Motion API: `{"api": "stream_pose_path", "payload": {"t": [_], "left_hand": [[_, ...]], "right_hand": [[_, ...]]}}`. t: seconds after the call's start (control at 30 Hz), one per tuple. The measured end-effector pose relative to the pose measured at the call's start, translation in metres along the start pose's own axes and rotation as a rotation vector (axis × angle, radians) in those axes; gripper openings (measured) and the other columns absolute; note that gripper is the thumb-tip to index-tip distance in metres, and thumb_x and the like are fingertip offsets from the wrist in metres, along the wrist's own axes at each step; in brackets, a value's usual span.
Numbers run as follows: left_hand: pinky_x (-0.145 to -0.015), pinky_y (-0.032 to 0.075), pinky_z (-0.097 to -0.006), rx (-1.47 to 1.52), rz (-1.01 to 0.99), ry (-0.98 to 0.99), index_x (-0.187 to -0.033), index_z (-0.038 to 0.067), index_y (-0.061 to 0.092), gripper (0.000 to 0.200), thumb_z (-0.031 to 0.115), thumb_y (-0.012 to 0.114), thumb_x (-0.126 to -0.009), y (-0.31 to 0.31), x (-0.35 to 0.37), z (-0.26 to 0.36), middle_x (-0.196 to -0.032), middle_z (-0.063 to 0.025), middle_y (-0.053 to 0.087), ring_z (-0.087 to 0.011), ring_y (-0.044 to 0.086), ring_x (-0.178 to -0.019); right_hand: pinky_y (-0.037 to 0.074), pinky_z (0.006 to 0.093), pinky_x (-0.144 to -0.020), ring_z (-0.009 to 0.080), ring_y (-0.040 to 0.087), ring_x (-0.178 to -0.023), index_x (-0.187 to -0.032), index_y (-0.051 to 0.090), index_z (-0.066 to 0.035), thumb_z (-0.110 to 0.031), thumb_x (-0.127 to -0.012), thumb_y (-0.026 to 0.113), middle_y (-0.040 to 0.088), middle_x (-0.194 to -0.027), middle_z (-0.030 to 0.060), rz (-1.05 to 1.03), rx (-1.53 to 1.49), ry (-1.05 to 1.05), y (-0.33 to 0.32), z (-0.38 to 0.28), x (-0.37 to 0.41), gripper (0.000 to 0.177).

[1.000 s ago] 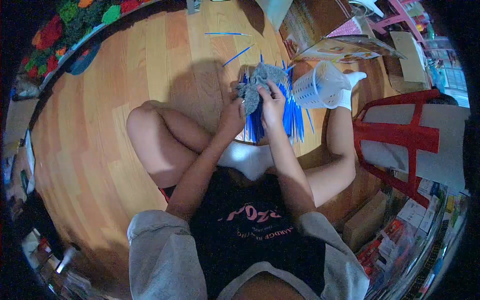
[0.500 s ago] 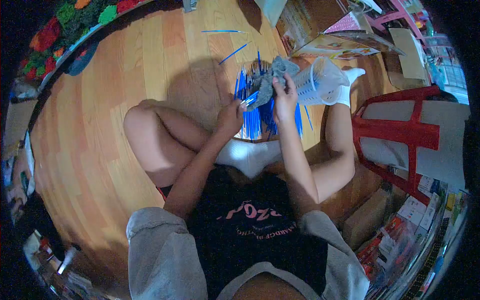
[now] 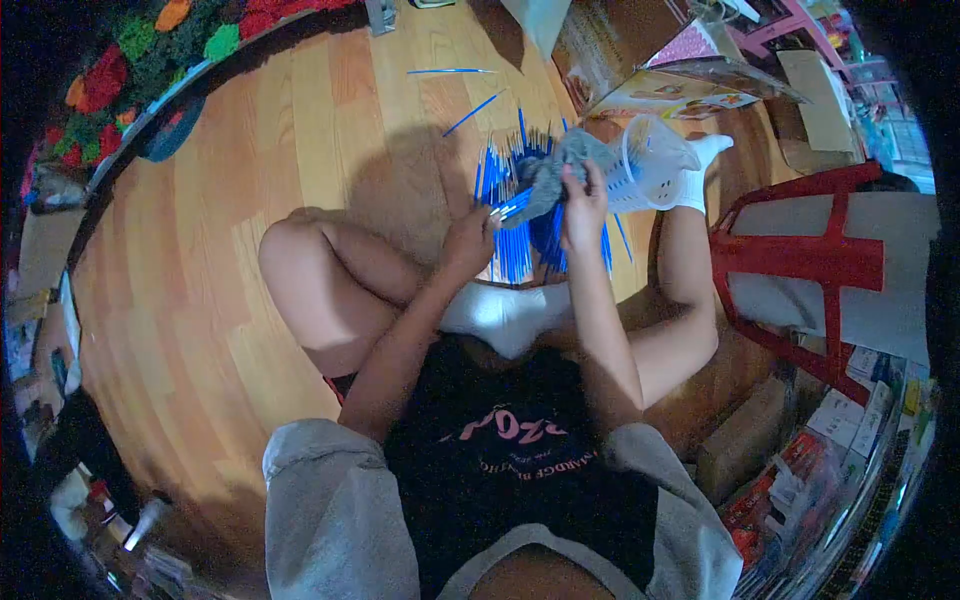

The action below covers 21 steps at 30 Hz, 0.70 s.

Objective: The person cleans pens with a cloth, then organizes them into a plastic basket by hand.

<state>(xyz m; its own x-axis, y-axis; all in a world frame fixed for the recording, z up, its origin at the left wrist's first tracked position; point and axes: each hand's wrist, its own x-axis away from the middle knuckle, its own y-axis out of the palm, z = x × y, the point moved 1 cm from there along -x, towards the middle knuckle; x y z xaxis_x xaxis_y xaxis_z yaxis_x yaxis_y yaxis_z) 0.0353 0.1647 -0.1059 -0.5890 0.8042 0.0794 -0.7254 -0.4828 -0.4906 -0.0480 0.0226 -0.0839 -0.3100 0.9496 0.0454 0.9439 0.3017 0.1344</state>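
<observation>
Our right hand [image 3: 586, 212] has shifted rightward with the grey cloth [image 3: 575, 150] since a second ago, and the small bundle of blue sticks [image 3: 516, 206] shows more plainly at our left hand [image 3: 470, 240]. Nearest to us is our dark printed shirt [image 3: 530, 500], then our bent legs, with a white sock [image 3: 510, 315] on the folded left foot. Just past that foot we have both hands raised, close together. Our left fingers are closed around the bundle, its pale ends by the fingertips; our right fingers pinch the cloth, which lies against the sticks, though we cannot tell how far it wraps them. Beneath and beyond our hands, the pile of blue sticks [image 3: 512, 260] spreads over the wooden floor [image 3: 300, 150]. To its right, near our right foot, we see a perforated white basket [image 3: 650, 165]; the cloth is close to its left edge in view. Farther out, two loose sticks [image 3: 475, 112] lie apart from the pile, and a cardboard box [image 3: 620, 60] stands past the basket.
</observation>
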Motion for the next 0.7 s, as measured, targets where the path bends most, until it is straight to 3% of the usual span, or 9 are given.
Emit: {"api": "stream_pose_path", "payload": {"t": [0.17, 0.27, 0.33, 0.4, 0.47, 0.53, 0.63, 0.67, 0.7], "left_hand": [[-0.062, 0.041, -0.0432, 0.071, -0.038, 0.056, -0.088, 0.002, 0.053, 0.018, 0.016, 0.046, -0.080, 0.004, -0.002, -0.017, -0.077, -0.0232, 0.054, -0.0389, 0.054, -0.072], [-0.061, 0.042, -0.0414, 0.169, 0.005, 0.086, -0.089, 0.002, 0.053, 0.018, 0.016, 0.046, -0.080, 0.004, -0.008, -0.029, -0.074, -0.0204, 0.056, -0.0344, 0.055, -0.070], [-0.060, 0.042, -0.0400, 0.221, 0.035, 0.106, -0.090, 0.001, 0.053, 0.019, 0.015, 0.045, -0.081, -0.010, -0.007, -0.019, -0.072, -0.0178, 0.057, -0.0312, 0.056, -0.067], [-0.060, 0.043, -0.0362, 0.339, 0.034, -0.219, -0.092, -0.001, 0.052, 0.022, 0.017, 0.044, -0.083, -0.031, -0.004, -0.001, -0.069, -0.0110, 0.056, -0.0233, 0.054, -0.064], [-0.061, 0.042, -0.0344, 0.472, -0.001, -0.276, -0.091, -0.002, 0.052, 0.023, 0.018, 0.043, -0.085, -0.033, -0.009, -0.015, -0.068, -0.0092, 0.054, -0.0209, 0.052, -0.064], [-0.061, 0.042, -0.0326, 0.605, -0.038, -0.333, -0.091, -0.002, 0.052, 0.025, 0.020, 0.042, -0.086, -0.028, -0.011, -0.017, -0.067, -0.0073, 0.053, -0.0184, 0.050, -0.063], [-0.059, 0.041, -0.0312, 0.704, -0.058, -0.364, -0.087, -0.002, 0.052, 0.026, 0.023, 0.043, -0.086, -0.011, -0.005, -0.007, -0.064, -0.0079, 0.052, -0.0173, 0.049, -0.061], [-0.057, 0.041, -0.0311, 0.474, -0.038, -0.085, -0.084, -0.002, 0.052, 0.026, 0.023, 0.044, -0.085, -0.008, -0.003, 0.000, -0.062, -0.0075, 0.051, -0.0165, 0.048, -0.059], [-0.056, 0.040, -0.0310, 0.353, -0.036, 0.051, -0.082, -0.002, 0.052, 0.026, 0.022, 0.044, -0.085, -0.007, -0.002, -0.001, -0.062, -0.0073, 0.050, -0.0162, 0.048, -0.059]], "right_hand": [[0.041, 0.0288, -0.075, 0.0161, 0.050, -0.085, -0.115, 0.036, 0.001, -0.004, -0.079, 0.052, 0.050, -0.096, 0.0080, 0.065, -0.224, -0.024, -0.029, -0.015, -0.021, 0.040], [0.035, 0.0278, -0.085, 0.0180, 0.045, -0.097, -0.120, 0.032, 0.003, -0.007, -0.079, 0.051, 0.045, -0.110, 0.0131, 0.020, -0.157, -0.098, -0.027, -0.036, -0.006, 0.046], [0.035, 0.0277, -0.084, 0.0176, 0.045, -0.096, -0.119, 0.032, 0.003, -0.007, -0.080, 0.049, 0.046, -0.109, 0.0125, 0.061, -0.113, -0.125, -0.029, -0.036, -0.004, 0.043], [0.041, 0.0293, -0.077, 0.0173, 0.048, -0.091, -0.120, 0.031, -0.003, -0.007, -0.079, 0.051, 0.046, -0.107, 0.0102, 0.119, -0.178, -0.132, -0.032, -0.037, 0.000, 0.046], [0.040, 0.0314, -0.079, 0.0180, 0.047, -0.094, -0.120, 0.031, -0.003, -0.011, -0.080, 0.051, 0.046, -0.109, 0.0093, 0.097, -0.306, -0.093, -0.020, -0.050, 0.014, 0.046], [0.038, 0.0333, -0.082, 0.0188, 0.046, -0.097, -0.119, 0.033, -0.005, -0.017, -0.080, 0.050, 0.046, -0.110, 0.0065, 0.009, -0.470, 0.091, -0.014, -0.045, 0.022, 0.044], [0.038, 0.0311, -0.081, 0.0166, 0.045, -0.098, -0.114, 0.039, -0.007, -0.023, -0.083, 0.047, 0.048, -0.107, 0.0027, -0.169, -0.409, 0.338, 0.005, -0.027, 0.052, 0.036], [0.038, 0.0284, -0.078, 0.0138, 0.046, -0.095, -0.119, 0.035, -0.005, -0.018, -0.083, 0.049, 0.047, -0.110, 0.0052, -0.218, -0.467, 0.413, 0.010, -0.014, 0.061, 0.041], [0.038, 0.0273, -0.078, 0.0124, 0.046, -0.094, -0.116, 0.038, -0.005, -0.017, -0.083, 0.049, 0.047, -0.109, 0.0050, -0.226, -0.406, 0.365, 0.019, -0.007, 0.067, 0.037]]}}
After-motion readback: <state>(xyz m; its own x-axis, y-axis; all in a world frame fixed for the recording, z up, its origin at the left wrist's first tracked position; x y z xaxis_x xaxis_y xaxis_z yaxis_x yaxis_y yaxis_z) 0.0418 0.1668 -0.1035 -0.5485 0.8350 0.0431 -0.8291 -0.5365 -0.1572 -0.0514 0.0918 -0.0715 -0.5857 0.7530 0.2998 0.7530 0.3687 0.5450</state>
